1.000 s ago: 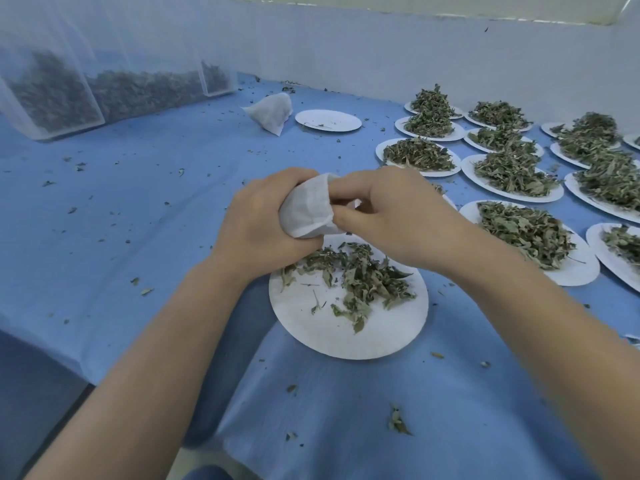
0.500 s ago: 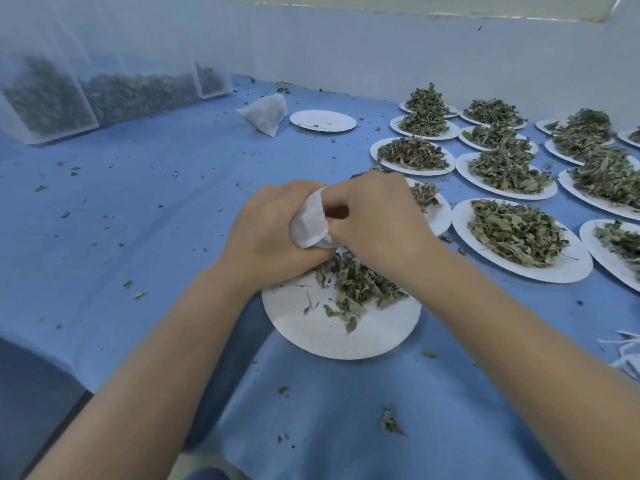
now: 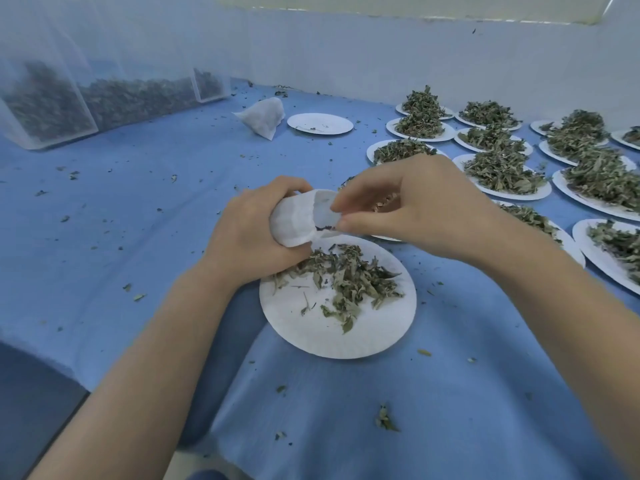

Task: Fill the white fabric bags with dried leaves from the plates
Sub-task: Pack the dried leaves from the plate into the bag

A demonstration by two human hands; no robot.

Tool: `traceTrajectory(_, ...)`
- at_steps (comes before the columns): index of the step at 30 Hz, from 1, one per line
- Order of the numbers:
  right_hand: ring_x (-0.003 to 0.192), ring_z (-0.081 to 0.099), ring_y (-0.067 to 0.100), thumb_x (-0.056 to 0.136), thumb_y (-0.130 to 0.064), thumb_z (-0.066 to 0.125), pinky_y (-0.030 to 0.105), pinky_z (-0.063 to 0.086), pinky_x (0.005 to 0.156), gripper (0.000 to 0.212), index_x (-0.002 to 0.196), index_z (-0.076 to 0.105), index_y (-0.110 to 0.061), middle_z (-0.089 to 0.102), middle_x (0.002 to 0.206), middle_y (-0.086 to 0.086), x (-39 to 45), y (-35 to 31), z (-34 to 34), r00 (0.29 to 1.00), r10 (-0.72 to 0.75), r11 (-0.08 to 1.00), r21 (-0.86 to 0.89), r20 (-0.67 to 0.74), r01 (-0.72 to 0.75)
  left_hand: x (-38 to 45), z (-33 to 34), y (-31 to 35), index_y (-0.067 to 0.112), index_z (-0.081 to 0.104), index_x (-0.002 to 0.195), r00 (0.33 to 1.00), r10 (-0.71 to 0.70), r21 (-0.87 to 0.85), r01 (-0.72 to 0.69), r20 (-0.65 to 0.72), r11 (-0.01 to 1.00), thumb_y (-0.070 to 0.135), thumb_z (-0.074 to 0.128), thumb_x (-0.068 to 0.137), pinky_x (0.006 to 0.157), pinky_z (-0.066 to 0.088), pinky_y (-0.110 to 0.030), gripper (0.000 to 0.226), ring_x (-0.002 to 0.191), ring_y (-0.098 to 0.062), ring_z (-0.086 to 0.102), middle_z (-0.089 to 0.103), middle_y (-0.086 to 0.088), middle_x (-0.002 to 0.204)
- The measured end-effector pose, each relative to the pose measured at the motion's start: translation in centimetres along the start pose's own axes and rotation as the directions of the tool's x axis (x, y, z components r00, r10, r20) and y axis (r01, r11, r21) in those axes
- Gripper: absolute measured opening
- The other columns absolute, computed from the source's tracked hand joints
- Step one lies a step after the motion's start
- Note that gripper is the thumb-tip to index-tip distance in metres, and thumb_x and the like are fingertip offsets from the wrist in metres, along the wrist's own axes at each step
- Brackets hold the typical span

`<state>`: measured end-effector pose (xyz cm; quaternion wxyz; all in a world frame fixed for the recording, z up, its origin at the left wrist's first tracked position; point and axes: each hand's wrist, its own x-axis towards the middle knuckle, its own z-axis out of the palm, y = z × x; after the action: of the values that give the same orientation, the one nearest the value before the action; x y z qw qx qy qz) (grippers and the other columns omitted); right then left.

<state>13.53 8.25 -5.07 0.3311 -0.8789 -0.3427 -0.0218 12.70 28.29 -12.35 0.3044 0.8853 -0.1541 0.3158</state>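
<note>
The left hand (image 3: 252, 233) grips one small white fabric bag (image 3: 298, 216); the right hand (image 3: 412, 206) pinches its open mouth, just above one round white paper plate (image 3: 332, 327) of dried green leaves (image 3: 349, 275).

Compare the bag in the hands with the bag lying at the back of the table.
The held bag is gripped by the left hand above the near plate, its mouth pulled open by the right hand. The far bag lies untouched on the blue cloth, puffed and closed. Both are white fabric.
</note>
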Motion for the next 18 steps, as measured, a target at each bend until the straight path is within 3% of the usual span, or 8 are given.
traceTrajectory(2,0.072,0.058,-0.002,0.075,-0.043,0.07,0.005,0.041,0.064,0.019,0.087,0.07,-0.029,0.068,0.078,-0.013,-0.4,0.3,-0.1,0.999,0.046,0.985,-0.167,0.012,-0.043,0.0,-0.1,-0.2,0.02,0.061,0.102,1.0,-0.012,0.003,0.012,-0.01,1.0,0.026,0.072,0.057,0.066,0.046,-0.03,0.047,0.073,-0.011,0.056,0.058,0.018,0.08)
traceTrajectory(4,0.077,0.055,-0.003,0.075,-0.06,0.061,0.011,0.039,0.064,0.044,0.108,0.065,-0.031,0.065,0.093,-0.015,-0.6,0.6,0.0,0.975,0.159,0.932,-0.35,0.158,-0.095,0.0,-0.1,-0.2,0.018,0.062,0.101,0.999,-0.022,-0.009,0.022,-0.027,1.0,0.026,0.07,0.058,0.065,0.045,-0.027,0.044,0.072,-0.007,0.054,0.058,0.016,0.08)
traceTrajectory(7,0.108,0.047,0.01,0.074,-0.071,0.053,0.023,0.034,0.079,0.077,0.14,0.041,-0.032,0.052,0.129,-0.003,-0.7,0.9,1.0,0.893,0.286,0.847,-0.528,0.347,-0.066,-0.1,0.0,-0.1,0.017,0.062,0.101,0.998,-0.043,-0.043,0.042,-0.038,0.998,0.026,0.068,0.059,0.069,0.046,-0.027,0.044,0.073,-0.008,0.055,0.062,0.011,0.082)
traceTrajectory(9,0.116,0.045,0.016,0.078,-0.068,0.051,0.025,0.037,0.083,0.076,0.142,0.04,-0.028,0.049,0.129,0.003,-0.6,0.9,1.9,0.887,0.278,0.842,-0.538,0.369,-0.04,-0.1,0.0,-0.1,0.018,0.062,0.102,0.997,-0.063,-0.06,0.06,-0.045,0.996,0.027,0.068,0.06,0.071,0.046,-0.025,0.044,0.075,-0.008,0.056,0.062,0.012,0.084)
traceTrajectory(13,0.1,0.054,0.02,0.086,-0.058,0.051,0.037,0.047,0.086,0.059,0.128,0.055,-0.017,0.059,0.107,0.006,-0.7,0.7,2.7,0.901,0.242,0.829,-0.56,0.359,0.0,-0.2,0.0,-0.2,0.02,0.062,0.102,0.992,-0.116,-0.106,0.111,-0.042,0.988,0.025,0.066,0.061,0.069,0.044,-0.019,0.042,0.073,-0.004,0.054,0.061,0.016,0.081)
traceTrajectory(18,0.089,0.058,0.017,0.088,-0.048,0.056,0.033,0.048,0.078,0.042,0.112,0.067,-0.015,0.067,0.096,0.005,-1.2,0.8,3.1,0.942,0.142,0.842,-0.538,0.305,0.048,-0.3,0.0,-0.4,0.021,0.062,0.101,0.99,-0.133,-0.12,0.126,-0.048,0.985,0.023,0.067,0.062,0.069,0.044,-0.018,0.04,0.072,-0.003,0.054,0.061,0.015,0.08)
